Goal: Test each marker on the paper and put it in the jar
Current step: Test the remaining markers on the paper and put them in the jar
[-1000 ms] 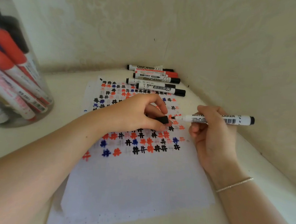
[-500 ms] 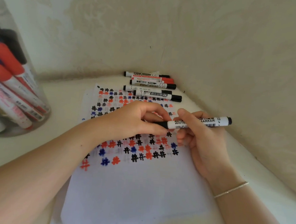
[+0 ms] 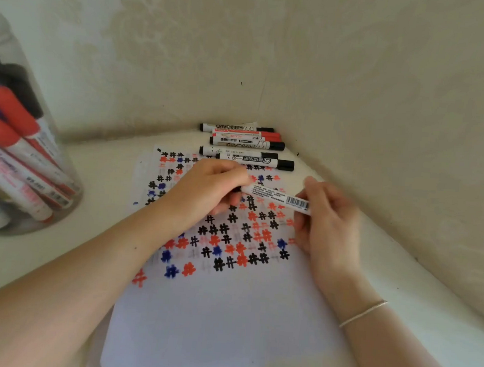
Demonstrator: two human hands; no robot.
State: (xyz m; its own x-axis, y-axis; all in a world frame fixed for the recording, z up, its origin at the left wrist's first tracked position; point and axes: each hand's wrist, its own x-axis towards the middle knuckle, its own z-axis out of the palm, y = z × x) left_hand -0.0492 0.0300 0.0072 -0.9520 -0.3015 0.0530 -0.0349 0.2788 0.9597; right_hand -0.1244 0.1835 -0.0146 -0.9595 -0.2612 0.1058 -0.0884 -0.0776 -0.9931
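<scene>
While the jar (image 3: 22,150) of markers stands far left, the left hand (image 3: 206,192) curls around the cap end of the marker (image 3: 277,198) above the paper (image 3: 225,325). Its barcode end is pinched by the right hand (image 3: 327,218); six loose markers (image 3: 246,146) lie beyond, in the corner.

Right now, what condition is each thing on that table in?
Held marker: capped, gripped by both hands.
Left hand: closed round the cap end.
Right hand: pinching the barrel.
Paper: flat, partly covered in marks.
Jar: holding markers.
Spare markers: capped, lying by the wall.
</scene>
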